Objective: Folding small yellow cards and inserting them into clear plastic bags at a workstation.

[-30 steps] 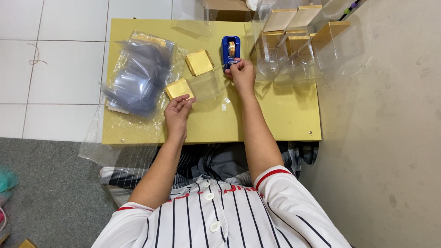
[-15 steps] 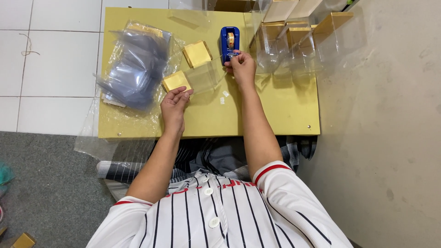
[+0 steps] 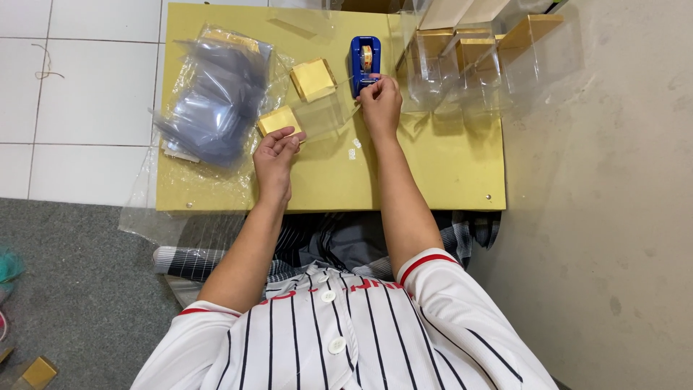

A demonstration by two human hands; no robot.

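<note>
two hands: left fingers (image 3: 286, 137) on clear box (image 3: 310, 119), right hand (image 3: 380, 102) touching tape dispenser (image 3: 365, 63).

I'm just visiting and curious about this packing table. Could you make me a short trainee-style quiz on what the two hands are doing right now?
1. True or false: the right hand is at the blue tape dispenser.
2. What does the left hand touch? A) a gold card in a clear box B) scissors C) a cup
3. Where does the stack of clear plastic sheets lie on the yellow table?

Key: 1 true. 2 A. 3 On its left part, beside the left hand.
</note>
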